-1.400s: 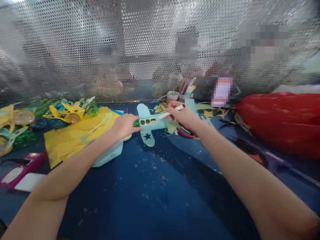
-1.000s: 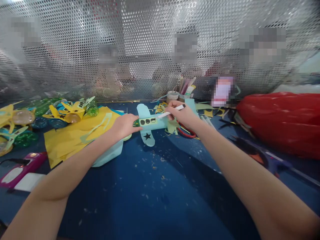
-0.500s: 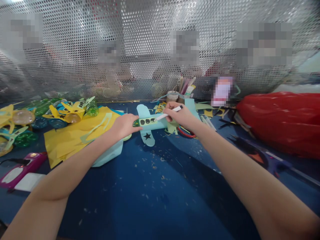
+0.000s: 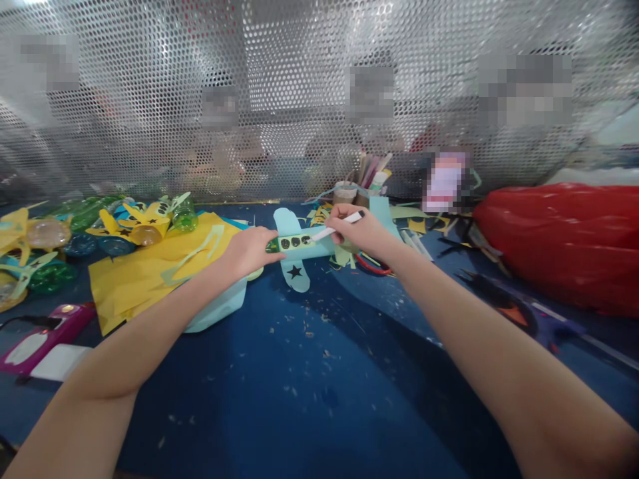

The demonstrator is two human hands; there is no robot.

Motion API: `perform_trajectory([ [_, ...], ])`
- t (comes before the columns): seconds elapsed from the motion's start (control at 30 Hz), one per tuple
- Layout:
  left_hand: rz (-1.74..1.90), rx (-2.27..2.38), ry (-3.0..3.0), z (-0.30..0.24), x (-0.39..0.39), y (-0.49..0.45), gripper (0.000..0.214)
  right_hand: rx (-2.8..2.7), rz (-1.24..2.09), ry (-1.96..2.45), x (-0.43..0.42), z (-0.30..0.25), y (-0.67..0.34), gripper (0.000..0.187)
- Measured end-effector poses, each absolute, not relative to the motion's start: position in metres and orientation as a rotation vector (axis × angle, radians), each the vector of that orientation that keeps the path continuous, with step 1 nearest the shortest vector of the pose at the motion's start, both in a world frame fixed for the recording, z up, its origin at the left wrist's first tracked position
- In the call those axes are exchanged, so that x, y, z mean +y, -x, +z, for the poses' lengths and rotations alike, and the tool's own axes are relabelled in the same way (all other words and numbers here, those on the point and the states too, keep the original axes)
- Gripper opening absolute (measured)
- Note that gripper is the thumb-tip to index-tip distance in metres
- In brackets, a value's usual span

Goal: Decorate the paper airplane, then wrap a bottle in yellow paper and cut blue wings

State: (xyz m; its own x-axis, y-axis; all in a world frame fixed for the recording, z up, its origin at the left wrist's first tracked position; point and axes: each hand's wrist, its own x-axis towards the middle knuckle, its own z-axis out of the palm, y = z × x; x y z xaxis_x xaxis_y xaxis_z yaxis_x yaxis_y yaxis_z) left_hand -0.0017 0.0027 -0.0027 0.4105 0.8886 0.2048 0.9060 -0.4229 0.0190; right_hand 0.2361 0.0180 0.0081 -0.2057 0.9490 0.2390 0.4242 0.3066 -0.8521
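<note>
A light blue paper plane (image 4: 297, 247) built around a green bottle lies on the blue table (image 4: 309, 372). It has black round windows on its side and a black star on the near wing. My left hand (image 4: 248, 250) grips the plane's nose end and holds it down. My right hand (image 4: 360, 231) holds a white marker (image 4: 335, 227) with its tip on the plane's body beside the windows.
Yellow paper sheets (image 4: 150, 269) and finished yellow bottle planes (image 4: 142, 223) lie at the left. A pink device (image 4: 42, 336) sits at the near left. A cup of pens (image 4: 360, 183) stands behind the plane. A red bag (image 4: 559, 239) fills the right. People sit behind a perforated metal screen (image 4: 299, 93).
The marker tip has slid a little left along the plane's body toward the row of windows. My left hand has stayed in place on the nose.
</note>
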Motion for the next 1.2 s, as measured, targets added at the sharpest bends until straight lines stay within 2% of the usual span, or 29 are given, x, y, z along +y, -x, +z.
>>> perform_trajectory([
  [1.2,-0.285,-1.640,2.561,-0.0018,0.0016,0.0017,0.045,-1.795,0.833,1.214,0.0180,0.0096,-0.2368,0.021],
])
